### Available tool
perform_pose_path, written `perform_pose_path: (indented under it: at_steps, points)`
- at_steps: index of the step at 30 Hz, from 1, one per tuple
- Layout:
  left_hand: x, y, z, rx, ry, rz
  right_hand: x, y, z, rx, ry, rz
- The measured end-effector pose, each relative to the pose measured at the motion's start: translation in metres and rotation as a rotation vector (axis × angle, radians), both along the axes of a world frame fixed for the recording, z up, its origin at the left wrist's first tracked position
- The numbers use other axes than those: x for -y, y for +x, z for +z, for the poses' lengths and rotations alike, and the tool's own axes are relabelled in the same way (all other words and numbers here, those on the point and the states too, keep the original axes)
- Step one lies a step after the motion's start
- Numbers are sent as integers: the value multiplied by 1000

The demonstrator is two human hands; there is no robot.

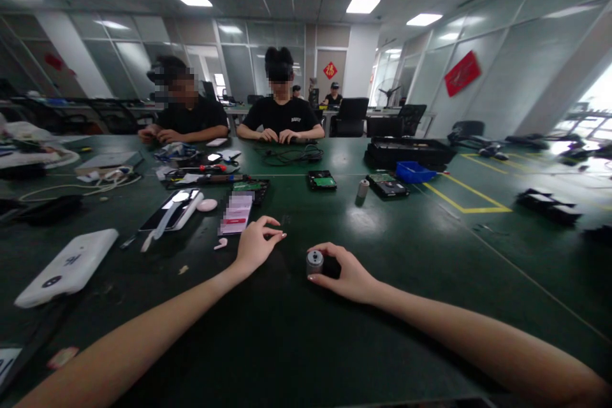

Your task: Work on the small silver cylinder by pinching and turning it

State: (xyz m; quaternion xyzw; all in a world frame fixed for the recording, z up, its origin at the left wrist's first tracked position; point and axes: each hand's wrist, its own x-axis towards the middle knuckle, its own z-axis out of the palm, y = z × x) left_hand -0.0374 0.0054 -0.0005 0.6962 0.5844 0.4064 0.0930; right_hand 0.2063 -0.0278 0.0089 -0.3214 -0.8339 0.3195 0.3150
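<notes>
My right hand (347,272) has its thumb and fingers around a small upright metal cylinder (314,263), which looks like a small electric motor with dark holes in its top face. The cylinder appears to stand on the dark green table (268,344). To the left and slightly farther off, my left hand (258,243) hovers low with thumb and forefinger apart and nothing between them. Close by that hand lie a phone with a lit screen (238,212) and a pink earbud (220,243). A second metal cylinder (363,188) stands farther back on the right.
Two hard drives (322,180) and a blue tray (415,172) lie beyond my hands, near a black case (408,152). Leftward are a white power bank (69,266), cables (90,186) and screwdrivers (210,168). Two people (280,108) sit across the table.
</notes>
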Motion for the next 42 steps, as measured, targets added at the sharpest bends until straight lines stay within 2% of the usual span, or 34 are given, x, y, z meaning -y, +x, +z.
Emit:
perform_pose_path:
  at_steps: [2, 4, 7, 9, 16, 22, 30, 33, 36, 42]
  points:
    - [7, 10, 9, 78, 45, -36, -1, 0, -1, 16, 27, -14]
    - [19, 23, 17, 172, 84, -142, -2, 0, -3, 16, 44, -13]
    - [37, 43, 23, 323, 28, -332, -3, 0, -5, 3, 44, 3]
    - [45, 52, 24, 340, -14, -395, -3, 0, -6, 0, 43, 3]
    - [47, 56, 27, 212, 13, -434, -2, 0, -4, 3, 57, 26]
    - [52, 57, 33, 262, -9, -437, -2, 1, -5, 26, 73, 1]
    - [49, 53, 33, 146, -14, -455, -3, 1, -7, 32, 84, 0]
    - [47, 51, 30, 181, -48, -530, -4, 1, -9, 35, 92, -5]
    - [46, 50, 27, 306, -133, -577, -4, 1, -9, 40, 94, -13]
    - [41, 47, 26, 357, -151, -529, -2, 1, -4, 47, 83, -1]
